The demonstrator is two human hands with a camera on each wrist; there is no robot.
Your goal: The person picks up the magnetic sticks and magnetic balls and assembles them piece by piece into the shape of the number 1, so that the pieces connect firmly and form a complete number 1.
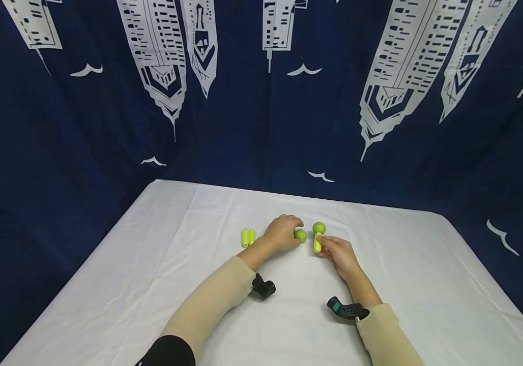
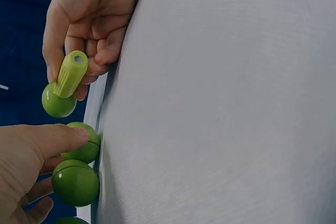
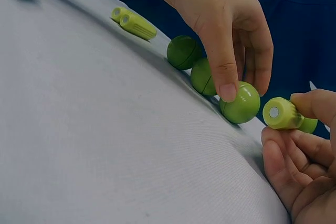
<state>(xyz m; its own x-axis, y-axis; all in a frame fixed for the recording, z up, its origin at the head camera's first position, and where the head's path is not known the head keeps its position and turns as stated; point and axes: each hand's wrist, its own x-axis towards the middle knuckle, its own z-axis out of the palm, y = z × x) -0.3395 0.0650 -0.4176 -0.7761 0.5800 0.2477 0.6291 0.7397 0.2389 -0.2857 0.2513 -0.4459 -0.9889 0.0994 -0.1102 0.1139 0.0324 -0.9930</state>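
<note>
My right hand (image 1: 340, 255) pinches a short, ribbed yellow-green magnetic stick (image 1: 318, 243) between thumb and fingers. A green ball (image 2: 59, 102) sits at the stick's far end, touching it. A round grey spot shows on the stick's near end (image 3: 274, 112). Just to the left, my left hand (image 1: 284, 231) holds a second green ball (image 3: 242, 103) on the white cloth, thumb on its near side and fingers beyond. Two more green balls, one in the middle (image 3: 203, 77) and one behind (image 3: 184, 52), stand in a row beside it, partly hidden by the left hand in the head view.
Two more yellow-green sticks (image 1: 248, 237) lie side by side on the cloth, left of the left hand. A white cloth (image 1: 426, 284) covers the table. Behind its far edge hangs a dark blue curtain (image 1: 252, 127) printed with white buildings and birds.
</note>
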